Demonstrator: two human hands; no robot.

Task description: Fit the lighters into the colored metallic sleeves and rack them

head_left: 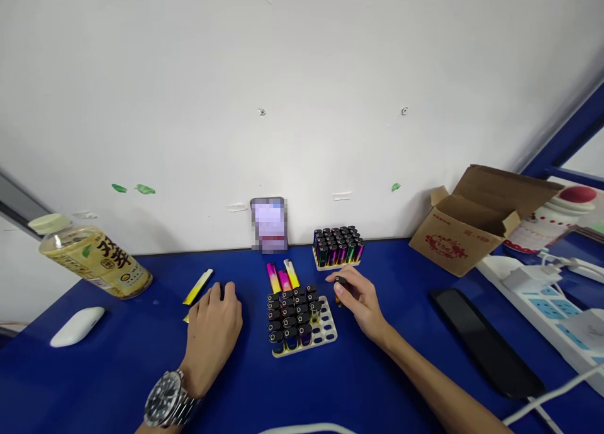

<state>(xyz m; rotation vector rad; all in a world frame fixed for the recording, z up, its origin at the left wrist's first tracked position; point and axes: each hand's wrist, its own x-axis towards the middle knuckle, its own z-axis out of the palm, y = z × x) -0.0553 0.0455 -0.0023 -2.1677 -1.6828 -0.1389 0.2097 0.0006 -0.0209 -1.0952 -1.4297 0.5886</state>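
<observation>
My right hand [356, 299] pinches a black-topped lighter [340, 282] between thumb and fingers, just right of a white perforated rack [325, 330]. Several black-capped lighters with dark shiny bodies [289, 321] stand upright in that rack; holes show on its right side. My left hand [213, 327] rests on the table left of the rack, fingers curled down and their tips hidden. Beside its thumb peeks a small yellow piece [186, 318], partly covered. A flat yellow-and-white stick-like piece [198, 287] lies just beyond. Behind the rack are pink-and-yellow pieces [272, 278] and a white-and-yellow one [291, 273].
A second rack [337, 265] filled with lighters stands near the wall. A phone [268, 225] leans there. Left are a bottle [94, 258] and white case [78, 326]. Right are an open cardboard box [453, 245], black phone [486, 339], power strip [542, 302] and white cable [557, 393].
</observation>
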